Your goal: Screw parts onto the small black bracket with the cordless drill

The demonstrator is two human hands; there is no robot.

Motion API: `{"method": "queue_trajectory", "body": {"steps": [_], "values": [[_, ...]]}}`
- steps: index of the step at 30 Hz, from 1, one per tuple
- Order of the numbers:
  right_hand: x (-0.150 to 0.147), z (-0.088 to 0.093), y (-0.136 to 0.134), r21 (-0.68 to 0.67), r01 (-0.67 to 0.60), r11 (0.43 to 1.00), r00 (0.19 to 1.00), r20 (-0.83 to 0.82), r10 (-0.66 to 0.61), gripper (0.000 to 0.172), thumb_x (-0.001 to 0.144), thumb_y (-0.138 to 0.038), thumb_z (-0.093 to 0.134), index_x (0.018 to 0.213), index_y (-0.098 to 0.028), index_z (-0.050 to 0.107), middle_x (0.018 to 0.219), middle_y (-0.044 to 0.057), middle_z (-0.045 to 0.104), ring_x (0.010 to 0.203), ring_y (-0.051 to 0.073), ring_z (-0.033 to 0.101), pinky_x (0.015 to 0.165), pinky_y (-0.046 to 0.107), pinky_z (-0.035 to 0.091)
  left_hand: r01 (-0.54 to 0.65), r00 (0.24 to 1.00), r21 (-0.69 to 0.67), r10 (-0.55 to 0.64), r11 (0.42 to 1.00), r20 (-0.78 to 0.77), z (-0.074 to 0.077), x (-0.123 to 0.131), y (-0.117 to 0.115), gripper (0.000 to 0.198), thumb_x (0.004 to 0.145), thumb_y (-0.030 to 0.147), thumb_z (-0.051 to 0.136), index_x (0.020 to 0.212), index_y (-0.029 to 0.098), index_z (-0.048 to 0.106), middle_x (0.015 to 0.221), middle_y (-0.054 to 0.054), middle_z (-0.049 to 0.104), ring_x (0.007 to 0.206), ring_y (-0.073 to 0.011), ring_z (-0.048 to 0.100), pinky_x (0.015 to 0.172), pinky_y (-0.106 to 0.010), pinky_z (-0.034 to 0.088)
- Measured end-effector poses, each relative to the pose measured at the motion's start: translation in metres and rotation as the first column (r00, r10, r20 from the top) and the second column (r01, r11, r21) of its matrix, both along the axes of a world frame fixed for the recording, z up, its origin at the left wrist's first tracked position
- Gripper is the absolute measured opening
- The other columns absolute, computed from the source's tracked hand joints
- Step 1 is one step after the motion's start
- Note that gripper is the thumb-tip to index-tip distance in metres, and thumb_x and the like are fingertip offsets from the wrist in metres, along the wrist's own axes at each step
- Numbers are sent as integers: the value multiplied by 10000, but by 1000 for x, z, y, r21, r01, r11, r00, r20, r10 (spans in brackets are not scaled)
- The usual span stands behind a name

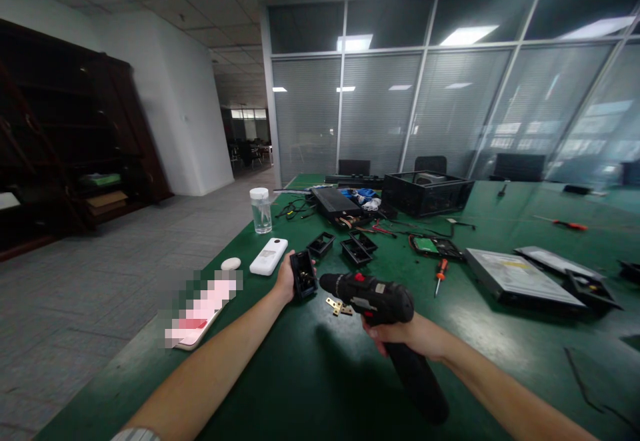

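Observation:
My left hand (286, 279) is closed around a small black plastic box-shaped part (303, 274), held on edge on the green table (280, 387). My right hand (410, 335) grips the handle of a black cordless drill (373, 296). The drill's nose points left and sits right beside the black part. Small brass brackets (339, 307) lie on the table just below the drill's nose.
Three more black box parts (350, 246) lie beyond. A red-handled screwdriver (441, 271), a circuit board (434, 246), an optical drive (520, 277), an open black chassis (425, 192), a plastic cup (261, 210), a white device (269, 256) and a phone (200, 313) rest on the table.

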State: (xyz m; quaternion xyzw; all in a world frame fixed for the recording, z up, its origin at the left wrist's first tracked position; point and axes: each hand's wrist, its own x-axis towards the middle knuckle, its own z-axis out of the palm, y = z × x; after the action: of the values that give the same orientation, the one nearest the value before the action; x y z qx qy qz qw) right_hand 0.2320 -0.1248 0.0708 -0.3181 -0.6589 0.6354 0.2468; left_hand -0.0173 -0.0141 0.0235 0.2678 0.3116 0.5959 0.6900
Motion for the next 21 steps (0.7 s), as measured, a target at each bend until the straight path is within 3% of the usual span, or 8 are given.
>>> {"method": "queue_trajectory", "body": {"steps": [21], "values": [[-1,4,-1,-26,-9,1000,1000,-3,9,218,665,-298,645,776,-140,544,643,-21,518,545,108,514,540,242,398,-11,1000,15,12,1000,-4,-3,0,2,384,785,414,392,822,87,590,683,-104,627,547,-199,594,508,-335,475]]}}
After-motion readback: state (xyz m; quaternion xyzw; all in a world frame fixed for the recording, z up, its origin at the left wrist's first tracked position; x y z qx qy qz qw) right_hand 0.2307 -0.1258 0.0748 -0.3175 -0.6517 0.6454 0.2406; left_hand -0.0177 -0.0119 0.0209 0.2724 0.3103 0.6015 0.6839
